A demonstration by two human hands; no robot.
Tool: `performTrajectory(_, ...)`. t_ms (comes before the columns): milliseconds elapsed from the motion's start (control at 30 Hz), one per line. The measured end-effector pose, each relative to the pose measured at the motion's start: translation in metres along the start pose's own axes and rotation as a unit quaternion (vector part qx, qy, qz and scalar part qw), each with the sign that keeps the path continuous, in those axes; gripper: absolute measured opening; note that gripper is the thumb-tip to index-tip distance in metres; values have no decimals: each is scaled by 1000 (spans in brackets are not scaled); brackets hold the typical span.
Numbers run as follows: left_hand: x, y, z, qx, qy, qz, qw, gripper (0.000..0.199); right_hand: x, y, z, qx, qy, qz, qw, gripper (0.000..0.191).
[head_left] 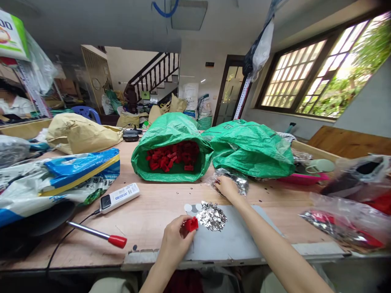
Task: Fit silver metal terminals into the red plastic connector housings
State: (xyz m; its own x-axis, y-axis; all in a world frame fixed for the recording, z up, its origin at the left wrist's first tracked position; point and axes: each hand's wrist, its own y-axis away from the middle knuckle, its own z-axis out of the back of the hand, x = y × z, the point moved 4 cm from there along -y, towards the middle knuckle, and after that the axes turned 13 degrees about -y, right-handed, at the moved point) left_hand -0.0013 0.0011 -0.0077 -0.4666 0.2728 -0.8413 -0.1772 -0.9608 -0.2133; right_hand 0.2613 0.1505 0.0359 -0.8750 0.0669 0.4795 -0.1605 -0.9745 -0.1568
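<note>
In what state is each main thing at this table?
Red part: held in the left hand.
Clear bag: touched by the right hand.
Middle green sack: open, red parts inside.
Metal pieces: loose, heaped on gray sheet.
White device: lying flat, cable plugged in.

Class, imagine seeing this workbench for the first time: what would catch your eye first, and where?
Probably the bright green sack at mid-table, its open mouth showing red plastic parts. Nearer, a glittering heap of small metal pieces lies on a grey sheet. Just left of the heap, the left hand holds a red plastic piece.
</note>
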Motion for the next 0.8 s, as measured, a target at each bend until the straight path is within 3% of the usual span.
performTrajectory(133,5,0,-2,-2,24,25,999,30,-5,10,13,-49,-41,-5,998,9)
performTrajectory(233,8,1,-1,-9,80,76,994,36,-3,34,17,-68,-104,-12,992,9)
performTrajectory(300,8,3,2,-28,114,105,988,35,8,58,13,-44,-164,3,986,9)
performTrajectory(400,4,4,7,-67,119,111,984,30,34,96,-3,55,-289,27,955,24)
performTrajectory(467,1,5,9,-91,99,88,987,27,51,117,-14,152,-404,21,902,31)
performTrajectory(533,-2,6,10,-113,73,55,989,25,62,130,-22,202,-466,22,862,31)
performTrajectory(667,-8,10,11,-135,-10,-34,990,23,62,136,-31,198,-463,31,864,29)
performTrajectory(800,-20,13,10,-146,-128,-142,971,23,57,139,-36,194,-444,22,874,28)
